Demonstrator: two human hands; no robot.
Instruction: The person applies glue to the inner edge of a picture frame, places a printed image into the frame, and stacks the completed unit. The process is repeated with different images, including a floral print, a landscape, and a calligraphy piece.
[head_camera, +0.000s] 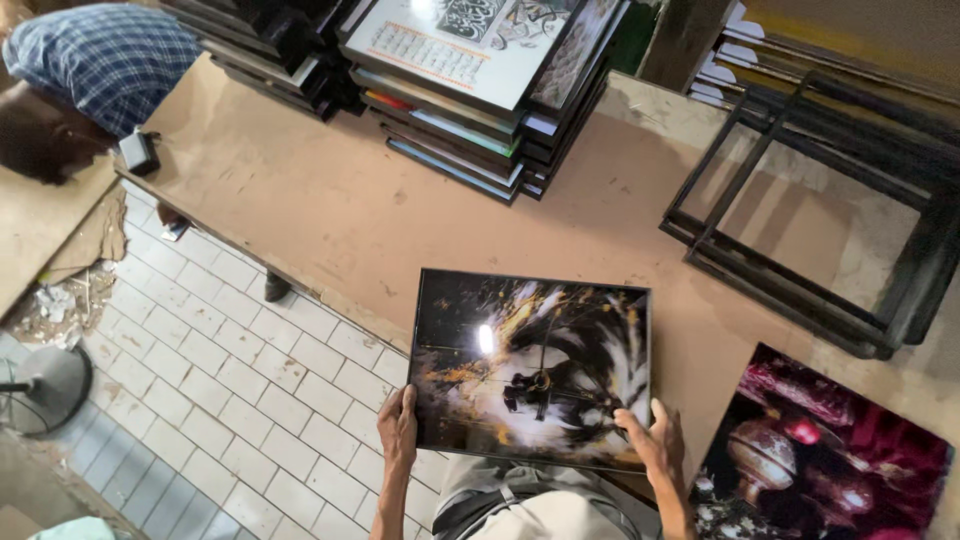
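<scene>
Dark glossy print (530, 365) sits between both hands, its near corners clasped by left hand (397, 428) fingers (408, 398) and right hand (655, 442), over the brown tabletop (330, 200) edge.

The glossy black-framed picture with the dark, gold-splashed print (530, 365) sits at the near edge of the brown hardboard worktable (330, 210), held between the left hand (398, 432) at its left lower corner and the right hand (655, 440) at its right lower corner. To its right lies a dark red glossy print (825, 450). Behind that rest empty black rectangular frames (810, 215). At the table's far side stand stacks of framed pictures (470, 90). A person in a blue checked shirt (105, 60) is far left, and white floor tiles (220, 400) lie below the table's left edge.
</scene>
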